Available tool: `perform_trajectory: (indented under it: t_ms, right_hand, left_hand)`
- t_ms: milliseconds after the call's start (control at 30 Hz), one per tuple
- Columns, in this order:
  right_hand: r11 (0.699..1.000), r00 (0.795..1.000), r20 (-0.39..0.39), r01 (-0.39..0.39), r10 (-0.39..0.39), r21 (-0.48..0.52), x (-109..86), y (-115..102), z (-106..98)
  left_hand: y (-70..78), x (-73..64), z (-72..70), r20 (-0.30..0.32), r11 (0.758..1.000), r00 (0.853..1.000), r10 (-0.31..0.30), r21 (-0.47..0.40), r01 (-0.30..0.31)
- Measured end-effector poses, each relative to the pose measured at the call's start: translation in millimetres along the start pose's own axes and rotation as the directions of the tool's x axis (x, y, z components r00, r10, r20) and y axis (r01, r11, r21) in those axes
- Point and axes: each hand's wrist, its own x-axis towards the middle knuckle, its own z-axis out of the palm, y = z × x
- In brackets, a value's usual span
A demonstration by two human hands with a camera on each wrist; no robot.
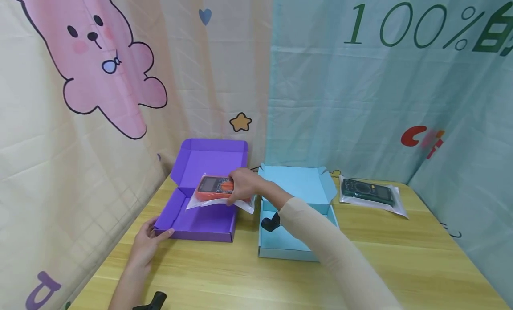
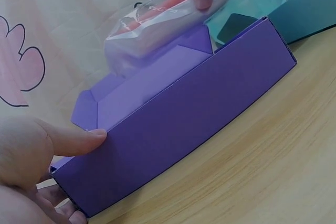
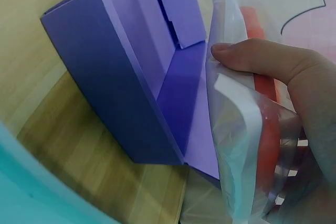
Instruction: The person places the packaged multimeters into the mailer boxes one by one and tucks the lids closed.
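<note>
My right hand (image 1: 245, 184) holds a red multimeter (image 1: 208, 195) in a clear plastic bag over the open purple cardboard box (image 1: 196, 235). Its thumb presses on the near side of the bag, as the right wrist view shows, while the other fingers go round the meter (image 3: 269, 150) and are partly hidden. At the front left corner of the purple box, my left hand (image 1: 145, 244) pinches the wall. In the left wrist view the left thumb (image 2: 86, 141) lies on the box's top edge, with fingers at the side below it.
An open light blue box (image 1: 284, 253) stands right of the purple one, partly covered by my right arm. Farther right on the wooden table (image 1: 401, 252) lies a dark green multimeter (image 1: 366, 192) in a clear bag. Printed curtains (image 1: 216, 69) hang behind and beside the table.
</note>
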Motion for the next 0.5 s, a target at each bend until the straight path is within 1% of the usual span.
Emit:
perform_trajectory:
  t_ms: [200, 400, 500]
  right_hand:
    - [1.0, 0.999, 0.032, 0.015, -0.016, 0.026, 7.2, -11, 8]
    - [0.995, 0.998, 0.033, 0.053, -0.056, 0.083, 17.2, -21, 22]
    - [0.995, 0.998, 0.031, 0.054, -0.057, 0.087, 22.9, -27, 29]
  left_hand:
    - [1.0, -0.1, 0.4, -0.003, 1.0, 1.0, 0.008, -0.006, -0.008]
    - [-0.8, 0.9, 0.0, -0.008, 1.0, 1.0, 0.002, -0.011, -0.002]
    - [-0.8, 1.0, 0.4, -0.015, 1.0, 1.0, 0.012, -0.006, -0.013]
